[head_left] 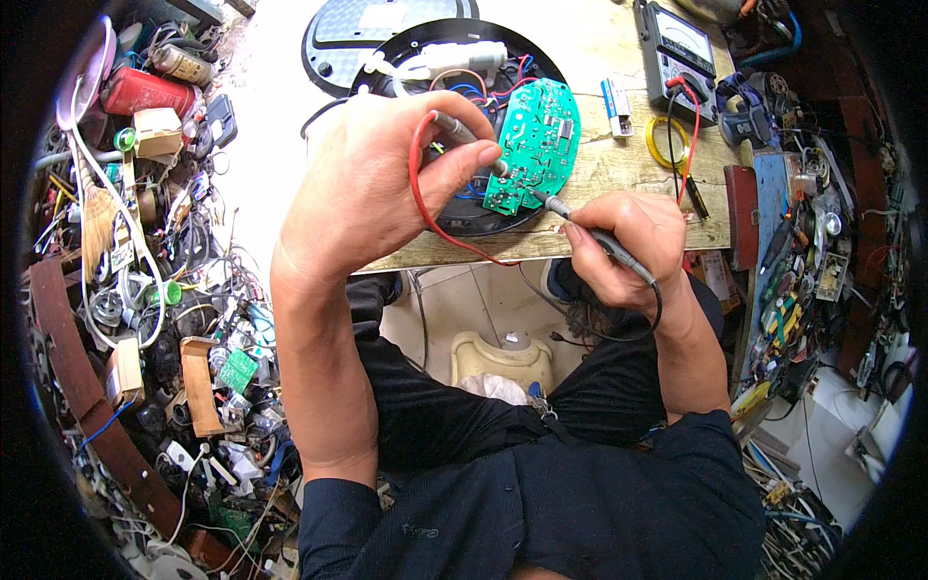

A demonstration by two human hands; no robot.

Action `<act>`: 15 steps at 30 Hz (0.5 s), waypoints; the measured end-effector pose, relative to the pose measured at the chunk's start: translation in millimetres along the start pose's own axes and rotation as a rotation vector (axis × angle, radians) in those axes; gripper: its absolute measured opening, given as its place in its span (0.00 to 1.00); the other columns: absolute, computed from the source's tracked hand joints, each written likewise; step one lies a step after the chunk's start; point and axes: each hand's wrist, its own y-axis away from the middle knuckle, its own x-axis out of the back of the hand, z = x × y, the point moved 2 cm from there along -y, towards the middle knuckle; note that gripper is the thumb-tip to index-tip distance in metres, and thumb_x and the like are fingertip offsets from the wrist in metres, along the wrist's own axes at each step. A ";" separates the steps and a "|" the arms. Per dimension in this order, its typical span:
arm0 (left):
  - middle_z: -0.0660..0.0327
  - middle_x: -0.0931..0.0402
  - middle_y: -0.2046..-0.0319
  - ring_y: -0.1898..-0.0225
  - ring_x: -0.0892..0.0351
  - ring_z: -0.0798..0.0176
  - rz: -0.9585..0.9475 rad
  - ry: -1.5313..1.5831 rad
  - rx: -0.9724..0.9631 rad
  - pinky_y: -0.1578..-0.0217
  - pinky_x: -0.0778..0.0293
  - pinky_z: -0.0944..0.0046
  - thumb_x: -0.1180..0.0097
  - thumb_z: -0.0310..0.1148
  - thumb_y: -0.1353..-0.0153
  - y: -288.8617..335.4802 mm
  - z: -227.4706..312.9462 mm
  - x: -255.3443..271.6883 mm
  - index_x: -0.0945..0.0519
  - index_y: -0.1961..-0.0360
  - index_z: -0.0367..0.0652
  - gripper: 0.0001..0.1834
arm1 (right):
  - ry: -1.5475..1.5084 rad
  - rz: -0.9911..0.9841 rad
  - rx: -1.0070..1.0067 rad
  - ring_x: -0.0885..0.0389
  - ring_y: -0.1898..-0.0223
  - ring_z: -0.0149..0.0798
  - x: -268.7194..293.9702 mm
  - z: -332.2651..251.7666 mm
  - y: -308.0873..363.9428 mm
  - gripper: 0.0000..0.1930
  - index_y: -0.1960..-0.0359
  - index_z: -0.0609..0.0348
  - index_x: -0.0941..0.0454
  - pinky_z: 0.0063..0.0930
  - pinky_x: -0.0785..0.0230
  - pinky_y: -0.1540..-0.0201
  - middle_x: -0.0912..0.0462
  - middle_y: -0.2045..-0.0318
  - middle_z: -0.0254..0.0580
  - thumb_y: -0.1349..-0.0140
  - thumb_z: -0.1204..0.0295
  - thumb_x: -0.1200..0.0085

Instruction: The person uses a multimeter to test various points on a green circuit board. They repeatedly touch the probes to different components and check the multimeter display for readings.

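Observation:
My left hand [387, 169] is closed round a grey test probe with a red lead [454, 126], its tip end down at the left part of a green circuit board [537, 130]. In my right hand [633, 246] is a second grey probe [580, 217] with a black lead, pointing at the board's lower edge. Whether the tips touch the board is too small to tell. The board lies over the right side of a round black housing [425, 39], which holds coloured wires and a white cylindrical part [454, 60]. My left hand hides part of the housing.
An analog multimeter [681, 48] with red and black leads stands at the table's far right. Near it lie a small box [617, 104] and a yellow tape roll [667, 142]. A grey cover [387, 29] lies behind the housing. Piled parts and cables [213, 338] flank both sides.

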 end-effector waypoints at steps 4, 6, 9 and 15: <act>0.70 0.20 0.76 0.75 0.28 0.78 -0.005 -0.042 0.004 0.74 0.34 0.71 0.31 0.31 0.27 0.9 2.6 0.7 0.12 0.55 0.37 0.08 | -0.001 0.018 0.000 0.15 0.79 0.46 -1.0 2.0 1.8 0.10 0.65 0.57 0.18 0.38 0.24 0.75 0.15 0.76 0.43 0.48 0.81 0.31; 0.69 0.20 0.76 0.75 0.28 0.77 -0.004 -0.047 -0.055 0.74 0.33 0.69 0.31 0.31 0.27 -2.7 5.4 2.1 0.12 0.55 0.37 0.07 | 0.001 0.007 -0.010 0.15 0.78 0.45 1.5 1.8 0.9 0.10 0.66 0.56 0.18 0.38 0.24 0.74 0.15 0.76 0.42 0.48 0.80 0.31; 0.67 0.18 0.75 0.74 0.26 0.75 0.004 -0.006 -0.037 0.73 0.31 0.68 0.31 0.30 0.28 -5.8 9.1 0.1 0.12 0.55 0.37 0.07 | 0.006 0.028 -0.033 0.15 0.78 0.45 -1.4 2.0 3.4 0.09 0.66 0.55 0.17 0.39 0.23 0.73 0.16 0.77 0.40 0.49 0.79 0.32; 0.64 0.16 0.72 0.71 0.22 0.76 -0.052 -0.002 0.156 0.70 0.27 0.69 0.30 0.30 0.29 -2.8 9.9 3.1 0.12 0.55 0.35 0.08 | -0.007 0.016 -0.046 0.14 0.77 0.46 1.9 -1.4 -0.3 0.09 0.66 0.57 0.17 0.39 0.23 0.74 0.16 0.76 0.41 0.48 0.79 0.32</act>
